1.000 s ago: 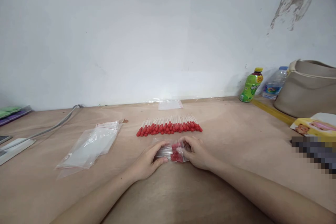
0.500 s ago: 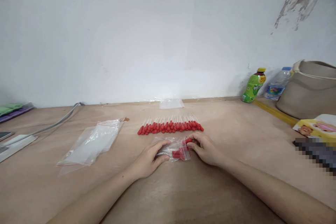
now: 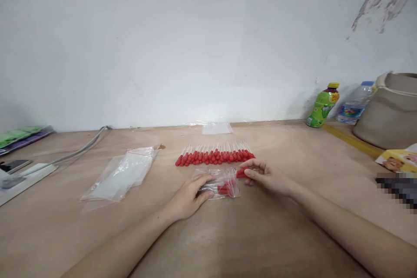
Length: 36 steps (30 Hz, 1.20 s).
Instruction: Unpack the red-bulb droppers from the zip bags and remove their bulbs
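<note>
A clear plastic bag (image 3: 213, 184) with a few red-tipped sticks (image 3: 224, 189) inside lies flat at the centre front. My left hand (image 3: 192, 195) is closed on the bag's left end, thumb and fingers around it. At the bag's right-hand opening, my right hand (image 3: 262, 176) pinches red tips (image 3: 241, 173), whose other ends seem to be within the bag. Just behind the bag lies a long row of red-tipped sticks (image 3: 215, 156), tips towards me and pale stems towards the wall.
Flat clear bags (image 3: 122, 176) lie to the left, and another bag (image 3: 216, 128) near the wall. A grey cable (image 3: 87, 144) and a phone (image 3: 16, 165) are far left. A green bottle (image 3: 322, 105), a clear bottle (image 3: 355, 103) and a beige container (image 3: 389, 110) stand right.
My right hand has shifted right and slightly away from the bag, with the red tips between its fingers. The view has turned slightly left. My left hand stays at the bag.
</note>
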Each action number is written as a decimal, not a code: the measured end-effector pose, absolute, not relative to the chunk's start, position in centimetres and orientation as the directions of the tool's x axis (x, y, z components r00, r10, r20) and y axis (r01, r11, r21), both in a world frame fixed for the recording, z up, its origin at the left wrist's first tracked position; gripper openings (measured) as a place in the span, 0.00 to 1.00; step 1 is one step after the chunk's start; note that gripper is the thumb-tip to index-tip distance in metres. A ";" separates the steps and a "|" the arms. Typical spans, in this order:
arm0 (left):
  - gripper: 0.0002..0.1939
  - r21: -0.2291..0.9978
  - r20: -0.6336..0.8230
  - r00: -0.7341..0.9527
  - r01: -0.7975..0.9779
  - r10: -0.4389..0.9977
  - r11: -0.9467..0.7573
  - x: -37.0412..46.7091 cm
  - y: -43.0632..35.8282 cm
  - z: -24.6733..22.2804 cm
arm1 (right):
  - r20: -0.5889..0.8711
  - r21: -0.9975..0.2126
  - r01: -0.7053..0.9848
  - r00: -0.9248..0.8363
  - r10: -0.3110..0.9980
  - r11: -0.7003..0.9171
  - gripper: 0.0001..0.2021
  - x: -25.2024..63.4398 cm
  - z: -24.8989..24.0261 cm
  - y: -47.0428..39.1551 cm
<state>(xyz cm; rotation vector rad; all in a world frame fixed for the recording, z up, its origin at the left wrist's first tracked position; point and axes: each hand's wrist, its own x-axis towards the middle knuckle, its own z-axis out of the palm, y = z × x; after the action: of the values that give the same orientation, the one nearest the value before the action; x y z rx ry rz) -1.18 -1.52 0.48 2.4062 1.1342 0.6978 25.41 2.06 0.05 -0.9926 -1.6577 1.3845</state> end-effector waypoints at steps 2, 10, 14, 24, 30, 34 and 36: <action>0.17 0.531 0.277 0.547 0.598 0.790 -0.600 -1.2 -1.5 0.4 | 0.039 -0.985 0.137 -0.419 0.907 0.105 0.16 27.5 1.4 2.7; 0.17 0.525 0.291 0.557 0.587 0.778 -0.616 -1.4 -1.3 0.2 | 0.247 -0.968 0.026 -0.075 0.966 0.249 0.13 34.9 4.3 5.5; 0.17 0.524 0.278 0.553 0.598 0.785 -0.606 -1.4 -1.3 0.2 | 0.421 -0.893 0.224 0.113 0.900 0.389 0.14 34.1 2.8 6.1; 0.16 0.545 0.262 0.547 0.596 0.795 -0.589 -1.3 -1.2 0.3 | 0.623 -0.592 0.633 -0.034 0.781 0.500 0.12 30.0 -2.0 6.4; 0.17 0.537 0.264 0.546 0.602 0.795 -0.591 -1.4 -1.2 0.2 | 0.555 -0.656 0.591 -0.044 0.831 0.469 0.12 29.6 -2.5 6.4; 0.17 0.524 0.264 0.558 0.601 0.787 -0.603 -1.4 -1.2 0.3 | 0.528 -0.664 0.579 -0.087 0.845 0.474 0.12 29.4 -2.7 6.5; 0.16 0.520 0.267 0.559 0.602 0.785 -0.606 -1.4 -1.2 0.3 | 0.516 -0.658 0.577 -0.122 0.848 0.484 0.12 29.4 -2.7 6.4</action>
<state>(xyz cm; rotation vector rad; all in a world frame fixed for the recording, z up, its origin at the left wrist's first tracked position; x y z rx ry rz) -1.36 -1.18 0.33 2.4261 1.1303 0.6825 29.42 6.43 -2.69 -1.1995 -1.8137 0.3704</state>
